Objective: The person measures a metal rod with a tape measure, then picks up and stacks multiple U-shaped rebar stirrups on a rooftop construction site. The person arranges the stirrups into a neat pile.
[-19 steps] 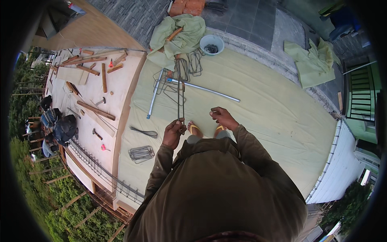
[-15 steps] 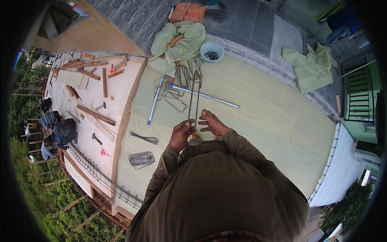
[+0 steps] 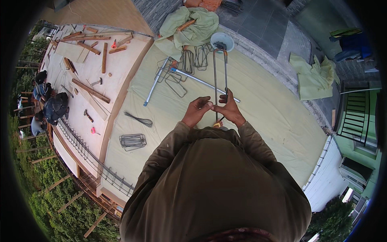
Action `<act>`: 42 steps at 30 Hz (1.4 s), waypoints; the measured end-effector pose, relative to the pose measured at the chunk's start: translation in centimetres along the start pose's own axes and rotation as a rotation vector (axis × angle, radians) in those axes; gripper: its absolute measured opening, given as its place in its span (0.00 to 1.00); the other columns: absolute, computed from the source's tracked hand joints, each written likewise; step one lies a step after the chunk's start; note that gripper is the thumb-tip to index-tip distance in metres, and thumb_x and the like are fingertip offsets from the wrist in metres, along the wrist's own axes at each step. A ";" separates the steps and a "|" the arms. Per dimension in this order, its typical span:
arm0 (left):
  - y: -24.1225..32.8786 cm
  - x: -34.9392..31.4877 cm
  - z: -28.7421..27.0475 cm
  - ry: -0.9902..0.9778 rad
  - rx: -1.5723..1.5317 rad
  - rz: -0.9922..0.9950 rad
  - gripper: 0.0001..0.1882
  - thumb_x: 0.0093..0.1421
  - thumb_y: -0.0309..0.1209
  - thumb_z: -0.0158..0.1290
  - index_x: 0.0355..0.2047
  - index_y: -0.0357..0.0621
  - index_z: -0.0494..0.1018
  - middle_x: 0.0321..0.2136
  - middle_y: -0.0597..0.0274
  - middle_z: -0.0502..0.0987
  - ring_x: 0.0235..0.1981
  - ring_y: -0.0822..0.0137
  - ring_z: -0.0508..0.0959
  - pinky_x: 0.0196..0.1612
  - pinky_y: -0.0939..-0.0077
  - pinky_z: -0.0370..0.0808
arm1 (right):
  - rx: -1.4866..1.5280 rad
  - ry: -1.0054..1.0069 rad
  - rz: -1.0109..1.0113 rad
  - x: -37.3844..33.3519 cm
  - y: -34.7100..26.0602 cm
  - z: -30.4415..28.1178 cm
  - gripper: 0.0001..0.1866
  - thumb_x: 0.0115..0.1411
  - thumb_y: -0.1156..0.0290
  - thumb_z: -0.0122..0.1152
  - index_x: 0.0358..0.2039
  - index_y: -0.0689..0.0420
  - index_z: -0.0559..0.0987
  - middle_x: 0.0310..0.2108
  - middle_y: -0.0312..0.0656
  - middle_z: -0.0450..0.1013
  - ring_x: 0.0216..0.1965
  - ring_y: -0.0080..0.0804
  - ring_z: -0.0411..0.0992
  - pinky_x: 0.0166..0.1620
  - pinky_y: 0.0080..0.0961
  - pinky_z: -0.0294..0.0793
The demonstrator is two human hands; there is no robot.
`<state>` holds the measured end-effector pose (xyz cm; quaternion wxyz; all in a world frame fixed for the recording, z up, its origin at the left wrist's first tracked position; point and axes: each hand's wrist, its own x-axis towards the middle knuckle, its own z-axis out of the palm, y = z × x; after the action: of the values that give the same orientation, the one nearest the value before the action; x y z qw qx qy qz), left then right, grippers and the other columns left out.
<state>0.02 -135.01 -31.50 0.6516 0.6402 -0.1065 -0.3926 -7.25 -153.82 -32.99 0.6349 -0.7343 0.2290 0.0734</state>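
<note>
A long, narrow loop of bent steel bar point(image 3: 215, 76) stands out ahead of my body, its rounded end pointing away. My right hand point(image 3: 233, 111) is closed round its right leg near the close end. Curled beside the left leg, my left hand point(image 3: 194, 114) has its thumb and fingertips drawn in, meeting the right thumb; whatever is between them is too small to make out. Below the hands shows a small yellow thing point(image 3: 218, 124), partly hidden. Bent steel frames point(image 3: 188, 61) lie beyond, and a stack of similar frames point(image 3: 133, 141) rests to the left.
Two metal tubes point(image 3: 156, 82) cross the pale green sheet point(image 3: 278, 125). A bundle of wire point(image 3: 139, 119) lies left of me. The blue bucket point(image 3: 231, 38) holds dark pieces. Timber and hammers point(image 3: 88, 116) are scattered on the boards at left, where people point(image 3: 55, 107) crouch near the edge.
My view has shifted, and the steel loop now sits further right. The right hand, spread before, has closed on the loop. My left hand has come off its firm hold, fingertips meeting the right thumb.
</note>
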 end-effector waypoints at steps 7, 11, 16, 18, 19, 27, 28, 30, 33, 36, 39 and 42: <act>0.2 0.2 -3.0 0.387 -0.607 -0.024 0.29 0.66 0.45 0.55 0.57 0.36 0.66 0.45 0.53 0.77 0.46 0.61 0.78 0.50 0.65 0.75 | -0.483 -0.174 -0.018 -0.9 -1.6 2.8 0.68 0.36 0.53 0.82 0.69 0.66 0.48 0.58 0.63 0.62 0.58 0.53 0.66 0.59 0.42 0.69; -2.1 -1.1 -5.5 0.566 -0.711 -0.062 0.23 0.66 0.42 0.55 0.52 0.37 0.68 0.38 0.56 0.76 0.39 0.60 0.80 0.45 0.64 0.78 | -0.710 -0.227 -0.019 0.1 -3.0 6.1 0.69 0.35 0.48 0.81 0.69 0.65 0.49 0.60 0.62 0.60 0.62 0.55 0.62 0.63 0.47 0.64; -5.0 -3.2 -9.9 0.622 -0.885 -0.001 0.18 0.69 0.38 0.48 0.53 0.38 0.66 0.40 0.59 0.71 0.42 0.60 0.76 0.50 0.56 0.78 | -0.884 -0.248 -0.163 1.4 -2.3 9.5 0.71 0.36 0.40 0.79 0.70 0.64 0.48 0.64 0.62 0.57 0.68 0.56 0.53 0.66 0.51 0.57; -5.8 -3.9 -11.5 0.731 -0.845 -0.071 0.17 0.70 0.38 0.47 0.53 0.41 0.66 0.39 0.60 0.70 0.42 0.61 0.75 0.48 0.53 0.78 | -0.850 -0.278 -0.156 1.9 -0.7 9.6 0.68 0.40 0.39 0.77 0.70 0.64 0.49 0.64 0.62 0.57 0.68 0.56 0.52 0.66 0.50 0.57; -6.3 -4.6 -12.7 0.793 -0.825 -0.084 0.17 0.70 0.38 0.47 0.53 0.42 0.66 0.38 0.61 0.70 0.42 0.62 0.75 0.48 0.52 0.78 | -0.831 -0.313 -0.158 2.3 0.3 9.6 0.67 0.41 0.38 0.75 0.70 0.63 0.50 0.64 0.61 0.56 0.68 0.57 0.51 0.67 0.50 0.56; -15.3 -9.1 -22.4 1.368 -0.857 -0.195 0.16 0.69 0.41 0.47 0.42 0.38 0.68 0.23 0.61 0.74 0.19 0.66 0.75 0.22 0.73 0.70 | -0.808 -0.594 0.243 0.5 11.4 6.8 0.30 0.61 0.61 0.62 0.59 0.64 0.70 0.52 0.59 0.73 0.52 0.50 0.75 0.54 0.39 0.74; -16.6 -9.9 -23.0 1.419 -0.809 -0.145 0.16 0.68 0.41 0.48 0.39 0.38 0.69 0.21 0.62 0.72 0.18 0.68 0.73 0.21 0.73 0.68 | -0.853 -0.715 0.262 -0.2 12.3 6.5 0.26 0.61 0.60 0.61 0.55 0.63 0.75 0.51 0.55 0.76 0.53 0.48 0.75 0.54 0.39 0.74; -18.5 -11.2 -24.5 1.436 -0.643 -0.141 0.16 0.67 0.41 0.51 0.34 0.38 0.71 0.19 0.64 0.70 0.16 0.71 0.69 0.21 0.73 0.67 | -0.955 -0.820 0.209 -1.3 13.5 7.0 0.19 0.61 0.59 0.61 0.42 0.62 0.82 0.39 0.53 0.80 0.44 0.47 0.79 0.48 0.36 0.76; -19.6 -12.8 -25.0 1.289 -0.204 -0.294 0.22 0.63 0.44 0.56 0.25 0.35 0.72 0.14 0.65 0.68 0.18 0.71 0.68 0.25 0.69 0.68 | -1.023 -0.658 0.149 -2.0 12.7 7.3 0.17 0.61 0.60 0.58 0.34 0.64 0.81 0.32 0.54 0.78 0.37 0.48 0.78 0.41 0.41 0.74; -18.8 -13.3 -23.2 0.881 0.110 -0.458 0.26 0.55 0.50 0.62 0.30 0.34 0.73 0.19 0.58 0.74 0.24 0.62 0.75 0.31 0.65 0.73 | -0.963 -0.693 0.330 -0.8 10.0 6.4 0.17 0.62 0.60 0.57 0.34 0.65 0.80 0.31 0.54 0.77 0.36 0.49 0.77 0.41 0.40 0.74; -17.5 -13.5 -19.5 0.489 0.391 -0.474 0.31 0.49 0.51 0.66 0.39 0.36 0.73 0.30 0.52 0.79 0.33 0.54 0.80 0.39 0.61 0.76 | -0.988 -0.739 0.193 0.7 9.2 7.1 0.18 0.62 0.60 0.56 0.34 0.66 0.79 0.31 0.54 0.77 0.35 0.50 0.77 0.41 0.40 0.74; -17.0 -13.8 -16.4 0.280 0.391 -0.565 0.30 0.46 0.47 0.67 0.43 0.40 0.73 0.39 0.45 0.79 0.44 0.47 0.79 0.47 0.53 0.75 | -1.014 -0.718 0.122 1.5 9.6 7.9 0.17 0.62 0.61 0.56 0.34 0.66 0.78 0.32 0.55 0.77 0.36 0.51 0.77 0.41 0.40 0.74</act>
<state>-5.14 -111.58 -44.70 0.3913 0.8043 0.0916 -0.4378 -8.63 -147.40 -43.63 0.2394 -0.8594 -0.0206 0.4513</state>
